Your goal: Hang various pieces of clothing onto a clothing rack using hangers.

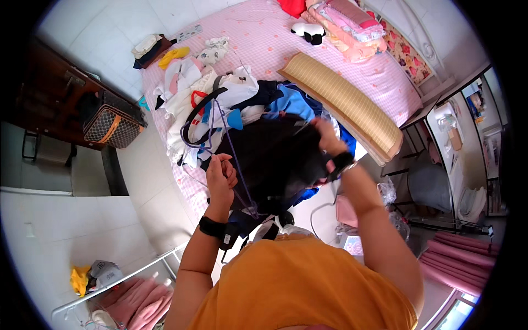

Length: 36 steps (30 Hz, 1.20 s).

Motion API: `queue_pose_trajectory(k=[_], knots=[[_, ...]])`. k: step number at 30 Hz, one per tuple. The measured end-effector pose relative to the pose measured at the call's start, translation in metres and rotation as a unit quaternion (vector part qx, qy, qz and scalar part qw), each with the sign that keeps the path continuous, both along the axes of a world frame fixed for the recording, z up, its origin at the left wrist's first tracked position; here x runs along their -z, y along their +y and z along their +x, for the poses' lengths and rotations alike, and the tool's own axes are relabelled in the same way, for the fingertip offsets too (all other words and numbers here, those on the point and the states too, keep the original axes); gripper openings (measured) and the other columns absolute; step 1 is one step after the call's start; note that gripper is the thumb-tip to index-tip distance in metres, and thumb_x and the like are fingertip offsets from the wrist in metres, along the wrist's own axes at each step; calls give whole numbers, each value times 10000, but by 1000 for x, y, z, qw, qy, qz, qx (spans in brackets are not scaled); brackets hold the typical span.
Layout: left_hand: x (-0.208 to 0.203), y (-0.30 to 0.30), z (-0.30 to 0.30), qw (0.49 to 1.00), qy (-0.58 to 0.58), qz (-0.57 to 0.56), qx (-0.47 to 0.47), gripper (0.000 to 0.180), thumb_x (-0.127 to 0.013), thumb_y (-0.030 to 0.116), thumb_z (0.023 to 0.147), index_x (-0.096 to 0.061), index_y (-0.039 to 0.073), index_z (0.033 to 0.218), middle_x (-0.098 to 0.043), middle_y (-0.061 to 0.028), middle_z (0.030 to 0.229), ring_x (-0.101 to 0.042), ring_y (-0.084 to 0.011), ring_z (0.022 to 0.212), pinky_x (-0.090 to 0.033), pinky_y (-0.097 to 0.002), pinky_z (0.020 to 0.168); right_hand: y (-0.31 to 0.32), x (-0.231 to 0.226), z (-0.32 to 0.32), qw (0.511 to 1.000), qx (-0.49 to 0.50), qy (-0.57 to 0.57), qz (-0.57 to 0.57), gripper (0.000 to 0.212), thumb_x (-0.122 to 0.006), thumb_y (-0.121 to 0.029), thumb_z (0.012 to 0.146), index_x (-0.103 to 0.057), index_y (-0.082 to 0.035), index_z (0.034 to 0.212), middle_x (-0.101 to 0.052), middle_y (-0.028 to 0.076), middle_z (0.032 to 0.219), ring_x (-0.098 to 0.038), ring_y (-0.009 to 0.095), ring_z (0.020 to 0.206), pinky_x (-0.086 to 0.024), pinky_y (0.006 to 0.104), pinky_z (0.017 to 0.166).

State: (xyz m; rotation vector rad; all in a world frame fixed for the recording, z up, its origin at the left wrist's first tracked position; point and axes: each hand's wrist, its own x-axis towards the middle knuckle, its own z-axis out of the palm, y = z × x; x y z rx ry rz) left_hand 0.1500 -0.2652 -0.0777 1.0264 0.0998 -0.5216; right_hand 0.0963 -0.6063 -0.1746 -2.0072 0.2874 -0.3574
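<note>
My left hand is closed, with its fingers curled around a thin purple clothes hanger. The hanger slants over a black garment that spreads across the near side of the bed. At the garment's right edge, my right hand grips the dark cloth, slightly smeared by motion. Both wrists wear black bands. Just left of the hanger, a dark curved strap lies over white clothes. A light blue garment lies beyond the black one.
The bed has a pink checked sheet. A folded bamboo mat lies to the right, with folded bedding behind it. A checked suitcase stands at left. At right are a chair and a desk.
</note>
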Motion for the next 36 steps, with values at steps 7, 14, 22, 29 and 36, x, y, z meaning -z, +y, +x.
queue_pose_trajectory(k=[7, 14, 22, 29, 36], knots=[[-8, 25, 16, 998, -33, -35, -28, 341, -352, 367, 961, -500, 70, 879, -304, 25, 542, -243, -53, 400, -177, -201, 363, 20, -301, 84, 905, 10, -115, 410, 231, -345, 28, 756, -559, -56, 758, -537, 36, 673, -544, 147, 595, -497, 266, 579], [-53, 29, 18, 988, -18, -132, -73, 325, -347, 369, 964, -424, 104, 792, -308, 15, 566, -226, -60, 426, -167, -206, 383, 132, -244, 56, 963, -235, -66, 118, 335, -427, -13, 592, -539, -51, 905, -523, -2, 866, -471, 73, 719, -372, 200, 637], [-10, -40, 24, 974, 55, -221, -10, 305, -417, 359, 946, -441, 114, 765, -362, 20, 643, -325, -85, 531, -287, -222, 475, 180, -100, -9, 917, -379, 123, 30, 385, -581, -313, 841, -543, -24, 1093, -605, 137, 917, -566, 225, 812, -432, 344, 722], [-4, -48, 1, 965, -160, 102, 178, 262, -458, 147, 926, -474, 1, 1143, -594, -91, 924, -587, -155, 897, -478, -260, 769, 135, -49, -35, 992, -107, 45, 47, 210, -486, -212, 902, -546, -34, 995, -581, 146, 774, -573, 282, 726, -423, 365, 668], [168, -2, 42, 816, -221, 523, -110, 390, -645, 139, 806, -453, 5, 1118, -592, -125, 951, -618, -241, 739, -521, -329, 651, 102, -68, -42, 980, -170, 90, 42, 196, -427, -198, 923, -543, -56, 992, -546, 95, 786, -546, 202, 743, -417, 286, 719]])
